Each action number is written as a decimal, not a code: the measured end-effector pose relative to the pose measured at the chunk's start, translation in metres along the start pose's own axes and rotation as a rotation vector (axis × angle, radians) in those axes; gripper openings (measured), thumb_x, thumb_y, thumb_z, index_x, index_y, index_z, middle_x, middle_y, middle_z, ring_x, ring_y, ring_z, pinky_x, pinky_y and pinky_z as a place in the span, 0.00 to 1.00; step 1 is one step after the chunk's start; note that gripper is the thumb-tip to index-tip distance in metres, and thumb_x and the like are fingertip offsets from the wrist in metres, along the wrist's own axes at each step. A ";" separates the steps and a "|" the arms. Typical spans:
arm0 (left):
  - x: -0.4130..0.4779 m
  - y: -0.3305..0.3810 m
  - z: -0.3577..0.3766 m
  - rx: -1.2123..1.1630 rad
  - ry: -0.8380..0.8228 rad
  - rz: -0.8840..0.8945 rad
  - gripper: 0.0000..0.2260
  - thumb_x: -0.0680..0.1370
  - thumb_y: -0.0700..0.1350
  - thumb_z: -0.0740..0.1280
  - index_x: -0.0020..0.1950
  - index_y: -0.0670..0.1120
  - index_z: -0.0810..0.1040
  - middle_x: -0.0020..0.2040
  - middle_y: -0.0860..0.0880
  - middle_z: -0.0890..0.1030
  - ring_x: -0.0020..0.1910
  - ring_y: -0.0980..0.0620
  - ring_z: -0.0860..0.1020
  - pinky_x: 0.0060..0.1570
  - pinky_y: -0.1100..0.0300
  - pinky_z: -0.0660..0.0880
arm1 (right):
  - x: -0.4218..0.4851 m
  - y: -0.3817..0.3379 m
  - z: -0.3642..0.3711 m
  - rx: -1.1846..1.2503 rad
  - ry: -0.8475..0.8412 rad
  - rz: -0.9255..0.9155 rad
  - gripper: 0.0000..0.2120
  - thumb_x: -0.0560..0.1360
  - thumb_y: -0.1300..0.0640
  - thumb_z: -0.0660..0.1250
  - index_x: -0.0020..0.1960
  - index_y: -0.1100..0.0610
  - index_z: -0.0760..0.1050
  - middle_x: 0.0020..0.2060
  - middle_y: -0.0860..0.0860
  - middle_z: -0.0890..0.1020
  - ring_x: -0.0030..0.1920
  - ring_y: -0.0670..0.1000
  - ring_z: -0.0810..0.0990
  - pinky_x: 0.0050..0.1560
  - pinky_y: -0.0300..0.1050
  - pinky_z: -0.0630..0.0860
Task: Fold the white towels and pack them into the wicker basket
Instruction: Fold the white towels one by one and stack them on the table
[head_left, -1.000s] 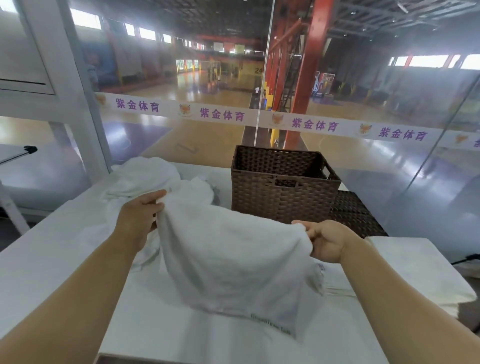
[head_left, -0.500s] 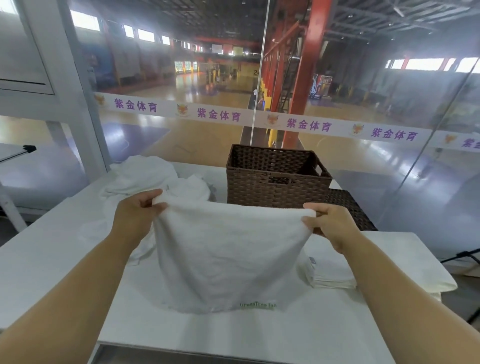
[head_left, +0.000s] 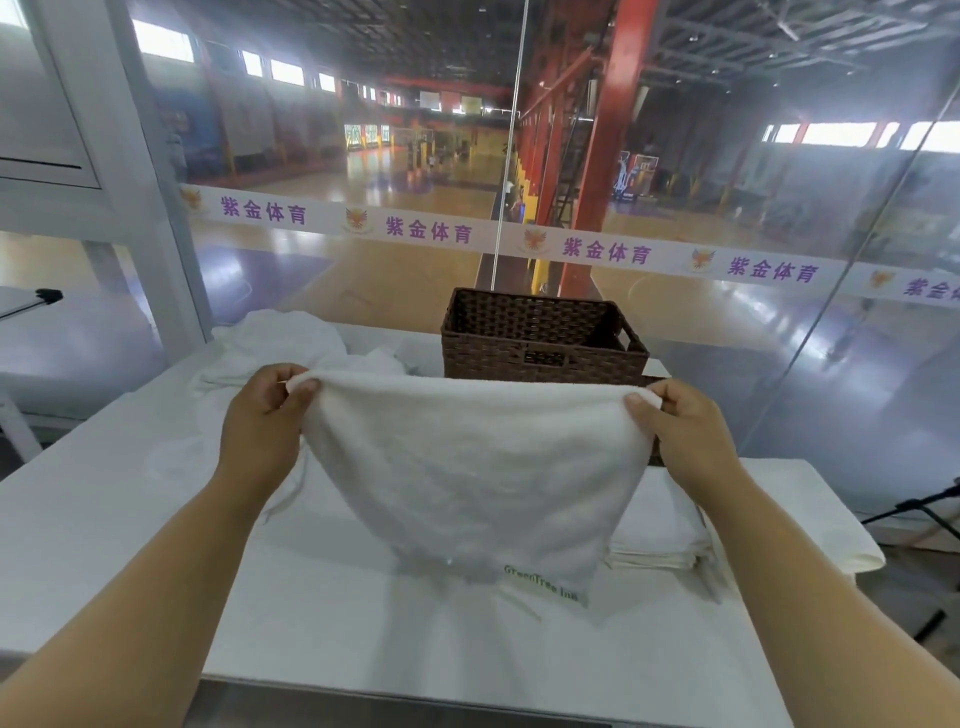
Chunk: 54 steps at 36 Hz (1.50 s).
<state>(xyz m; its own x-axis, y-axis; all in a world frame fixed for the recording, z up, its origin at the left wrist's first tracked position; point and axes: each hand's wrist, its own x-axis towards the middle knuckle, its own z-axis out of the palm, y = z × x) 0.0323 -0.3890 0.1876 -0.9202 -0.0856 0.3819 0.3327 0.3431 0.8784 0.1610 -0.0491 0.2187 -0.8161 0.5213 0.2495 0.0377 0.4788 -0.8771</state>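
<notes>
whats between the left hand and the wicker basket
In the head view, part of the crumpled towel pile lies between the left hand and the wicker basket.

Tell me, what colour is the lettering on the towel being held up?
Green, on the white towel, near its lower right corner; only the head view shows it.

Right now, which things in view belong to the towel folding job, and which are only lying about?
Job: white terry towel pinched at its top corners by left hand and right hand; brown wicker basket; heap of unfolded white towels; stack of folded white towels.
Not the job: black stand legs; purple-lettered strip on the glass.
</notes>
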 end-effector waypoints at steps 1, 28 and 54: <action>-0.002 -0.001 -0.001 -0.012 0.002 -0.010 0.05 0.79 0.45 0.63 0.51 0.45 0.77 0.43 0.53 0.77 0.45 0.48 0.74 0.43 0.57 0.70 | -0.001 0.003 0.001 0.022 -0.002 0.015 0.12 0.76 0.54 0.67 0.41 0.63 0.73 0.37 0.55 0.76 0.38 0.52 0.73 0.41 0.52 0.73; 0.014 -0.149 0.044 -0.073 -0.155 -0.536 0.03 0.75 0.37 0.69 0.47 0.38 0.78 0.38 0.42 0.80 0.29 0.60 0.80 0.34 0.69 0.77 | 0.025 0.141 0.117 -0.026 -0.073 0.444 0.06 0.71 0.58 0.73 0.37 0.55 0.79 0.32 0.54 0.84 0.41 0.57 0.85 0.52 0.55 0.80; 0.054 -0.259 0.154 0.680 -1.092 -0.262 0.24 0.80 0.51 0.62 0.74 0.48 0.64 0.77 0.51 0.56 0.76 0.54 0.56 0.71 0.63 0.53 | 0.071 0.219 0.205 -0.689 -0.773 0.564 0.30 0.78 0.52 0.65 0.76 0.57 0.58 0.77 0.53 0.57 0.75 0.52 0.59 0.71 0.43 0.57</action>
<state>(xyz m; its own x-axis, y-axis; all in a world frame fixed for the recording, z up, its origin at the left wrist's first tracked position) -0.1358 -0.3387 -0.0634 -0.7395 0.4650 -0.4867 0.2456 0.8595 0.4482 -0.0070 -0.0520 -0.0402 -0.7076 0.3286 -0.6255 0.6156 0.7213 -0.3174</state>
